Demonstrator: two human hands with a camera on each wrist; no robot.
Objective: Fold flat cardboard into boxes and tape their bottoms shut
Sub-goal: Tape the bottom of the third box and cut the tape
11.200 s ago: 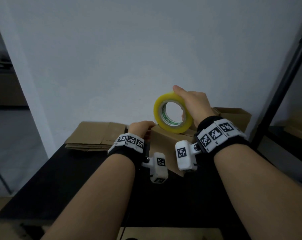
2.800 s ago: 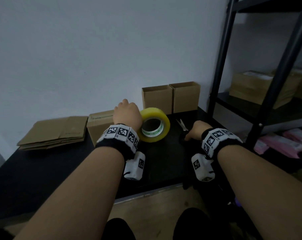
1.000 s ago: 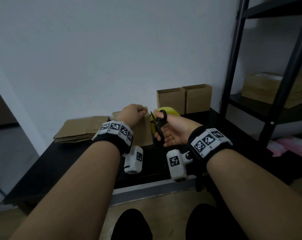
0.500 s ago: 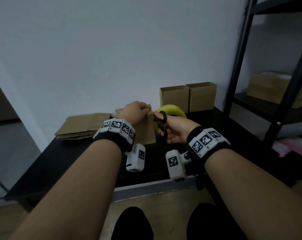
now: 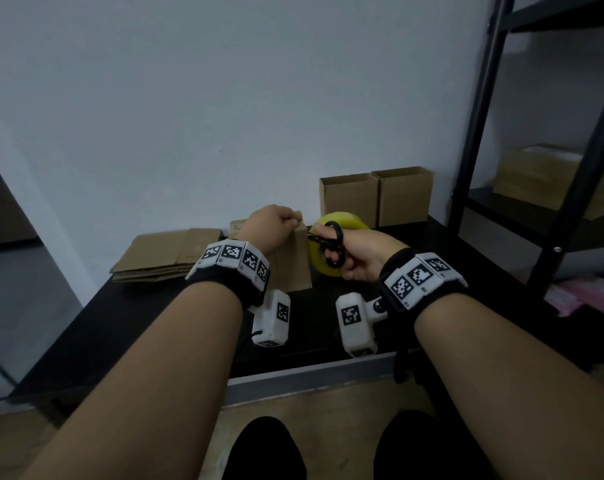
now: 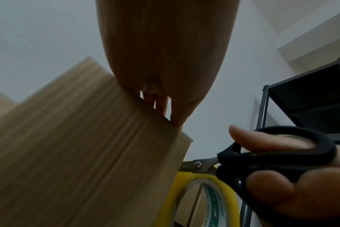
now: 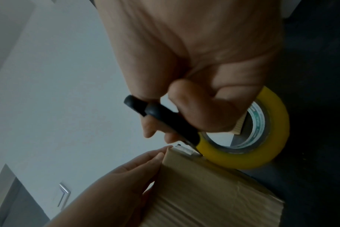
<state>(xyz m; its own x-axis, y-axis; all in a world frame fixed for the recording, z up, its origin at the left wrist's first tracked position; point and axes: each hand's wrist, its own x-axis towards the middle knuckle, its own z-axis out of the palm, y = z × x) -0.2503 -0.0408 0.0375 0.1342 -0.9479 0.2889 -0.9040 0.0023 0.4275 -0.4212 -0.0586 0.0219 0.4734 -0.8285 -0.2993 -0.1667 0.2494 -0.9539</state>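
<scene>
The box (image 5: pixel 290 258) stood on the black worktop (image 5: pixel 176 323), close to the wall. The left hand (image 5: pixel 269 226) sat on its top edge, with the fingertips (image 7: pixel 161 153) pinching the corner where the tape came off. Just beside the box on the right, the yellow tape roll (image 5: pixel 331 251) stood on its edge, touching the box.

The right hand (image 5: pixel 356 254) held the black scissors (image 5: pixel 330 244). Its thumb and fingers were curled through the handle loops. The blades pointed left at the strip of tape between the roll and the box corner. The handles looked squeezed nearly together, so the cut was probably being made.

A few things could go wrong. The blade tips were very near the left fingertips, so a slip could nick a finger. If the left grip let go too soon, the loose tape could curl up and stick to itself. The roll could also roll away once the tape was cut.

Two finished boxes (image 5: pixel 376 199) stood by the wall, and flat cardboard (image 5: pixel 162 254) lay on the left.
</scene>
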